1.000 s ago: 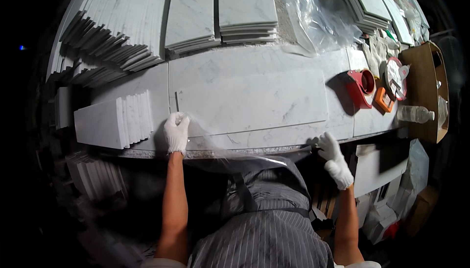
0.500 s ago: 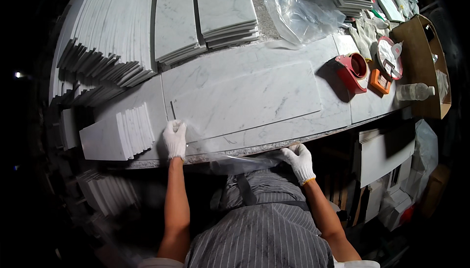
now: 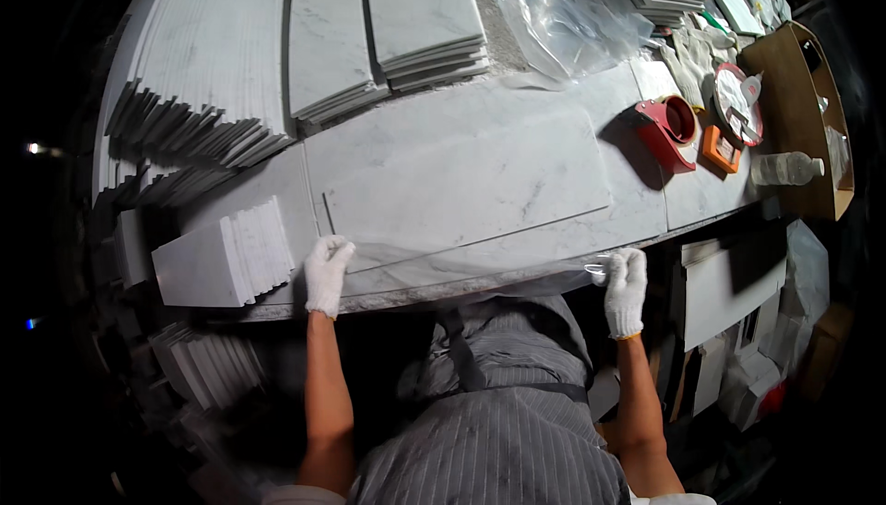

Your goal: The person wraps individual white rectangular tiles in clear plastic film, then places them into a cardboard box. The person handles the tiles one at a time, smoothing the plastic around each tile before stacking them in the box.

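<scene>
A strip of clear plastic film [image 3: 461, 263] stretches along the front edge of the bench between my two white-gloved hands. My left hand [image 3: 328, 274] pinches its left end near the front left corner of a marble tile [image 3: 461, 182], close to a thin dark stick-like piece [image 3: 327, 211]. My right hand [image 3: 627, 291] grips the right end of the film just off the bench edge, fingers closed. The grey-veined white tile lies flat, and the film passes over its near side.
Stacked marble tiles [image 3: 423, 6] stand at the back, with a row of upright slabs [image 3: 208, 43] at left and small tiles [image 3: 221, 256] nearer. At right are a red tape dispenser [image 3: 666, 140], orange box [image 3: 721, 150], plastic bottle [image 3: 784, 170] and cardboard box [image 3: 803, 122]. Crumpled plastic [image 3: 544, 25] lies behind.
My right hand has moved right and slightly up, drawing the film out from a bunched state into a long taut strip. My left hand has stayed almost in place.
</scene>
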Demonstrator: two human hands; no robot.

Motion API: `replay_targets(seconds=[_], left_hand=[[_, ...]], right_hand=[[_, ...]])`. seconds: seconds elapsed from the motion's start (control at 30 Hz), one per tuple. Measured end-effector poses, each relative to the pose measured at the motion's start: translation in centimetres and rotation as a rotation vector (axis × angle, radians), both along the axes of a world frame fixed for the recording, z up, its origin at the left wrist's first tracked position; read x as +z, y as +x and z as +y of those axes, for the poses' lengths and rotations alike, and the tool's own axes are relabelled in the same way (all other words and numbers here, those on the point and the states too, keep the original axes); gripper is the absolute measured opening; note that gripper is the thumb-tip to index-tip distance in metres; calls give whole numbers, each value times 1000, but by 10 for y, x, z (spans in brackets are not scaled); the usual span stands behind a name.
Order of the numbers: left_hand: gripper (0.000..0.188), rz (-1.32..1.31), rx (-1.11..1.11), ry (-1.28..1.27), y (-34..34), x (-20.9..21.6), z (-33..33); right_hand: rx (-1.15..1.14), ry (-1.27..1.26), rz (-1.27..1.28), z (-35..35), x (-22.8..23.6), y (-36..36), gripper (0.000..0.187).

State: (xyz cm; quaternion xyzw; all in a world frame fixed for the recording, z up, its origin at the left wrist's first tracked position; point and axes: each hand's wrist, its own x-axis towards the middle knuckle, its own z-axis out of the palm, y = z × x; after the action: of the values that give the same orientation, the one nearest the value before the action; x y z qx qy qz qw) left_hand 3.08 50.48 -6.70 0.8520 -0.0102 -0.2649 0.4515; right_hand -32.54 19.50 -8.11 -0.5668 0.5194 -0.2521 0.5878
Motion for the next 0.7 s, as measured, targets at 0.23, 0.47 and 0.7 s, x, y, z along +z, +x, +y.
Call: replay_targets(seconds=[0.23, 0.47, 0.7], left_hand=[[18, 140, -2, -104, -18, 30, -24], [13, 176, -32, -192, -23, 30, -30], [17, -1400, -659, -3, -47, 40, -57]], right_hand=[[131, 154, -170, -72, 39, -1, 10], [675, -217, 379, -117, 49, -13, 15], [276, -605, 212, -117, 16, 6, 18]])
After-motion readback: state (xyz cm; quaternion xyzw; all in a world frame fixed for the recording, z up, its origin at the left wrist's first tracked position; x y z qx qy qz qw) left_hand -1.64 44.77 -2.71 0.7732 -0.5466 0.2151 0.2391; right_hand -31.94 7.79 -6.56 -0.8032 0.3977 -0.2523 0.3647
